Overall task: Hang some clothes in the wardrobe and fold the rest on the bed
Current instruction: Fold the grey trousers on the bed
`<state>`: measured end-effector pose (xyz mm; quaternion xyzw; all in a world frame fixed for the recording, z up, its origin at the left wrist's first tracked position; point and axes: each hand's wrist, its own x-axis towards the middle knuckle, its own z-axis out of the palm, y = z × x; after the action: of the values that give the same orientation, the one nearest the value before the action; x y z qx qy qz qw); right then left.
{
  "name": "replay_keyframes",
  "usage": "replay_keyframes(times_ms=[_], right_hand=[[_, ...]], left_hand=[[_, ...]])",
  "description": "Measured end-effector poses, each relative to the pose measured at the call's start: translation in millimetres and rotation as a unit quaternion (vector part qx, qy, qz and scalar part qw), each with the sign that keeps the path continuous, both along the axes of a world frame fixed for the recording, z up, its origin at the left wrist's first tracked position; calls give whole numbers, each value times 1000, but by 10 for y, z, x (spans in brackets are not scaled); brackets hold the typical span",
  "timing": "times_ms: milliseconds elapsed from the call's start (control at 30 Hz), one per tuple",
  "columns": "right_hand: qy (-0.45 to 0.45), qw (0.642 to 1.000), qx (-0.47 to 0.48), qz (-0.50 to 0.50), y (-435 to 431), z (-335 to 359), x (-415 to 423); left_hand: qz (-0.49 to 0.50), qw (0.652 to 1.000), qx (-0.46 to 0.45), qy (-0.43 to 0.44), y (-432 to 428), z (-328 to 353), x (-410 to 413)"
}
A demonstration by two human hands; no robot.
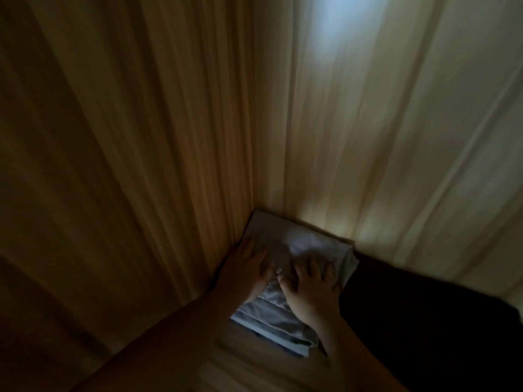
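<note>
Pressing on one stack of folded clothes [308, 243], two hands lie flat: left hand [249, 268] and right hand [311, 288], fingers straight and slightly spread. The stack sits beneath them, tucked into the wardrobe [169, 165] corner.

Dim home storage space, most likely the inside of a wooden wardrobe. A left panel [127, 165] and a right panel [396, 137] of wood grain are meeting in a corner, the right one catching pale light. A stack of folded clothes [300, 244] is sitting on the wooden shelf [249, 360], tight against that corner. A dark mass [424, 321] is lying beside it, too dim to identify.
</note>
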<state>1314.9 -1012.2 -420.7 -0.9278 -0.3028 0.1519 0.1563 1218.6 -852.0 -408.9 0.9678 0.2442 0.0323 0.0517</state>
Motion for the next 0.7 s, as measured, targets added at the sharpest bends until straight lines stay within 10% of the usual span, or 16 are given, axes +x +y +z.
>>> replay_keyframes(times_ms=[400,700], right_hand=[[-56,998,-14,15,-101,121,-165],[-1,997,1,73,-930,625,-685]], left_hand=[[-49,993,83,72,-110,69,-94],[-8,981,-183,60,-620,466,-899]])
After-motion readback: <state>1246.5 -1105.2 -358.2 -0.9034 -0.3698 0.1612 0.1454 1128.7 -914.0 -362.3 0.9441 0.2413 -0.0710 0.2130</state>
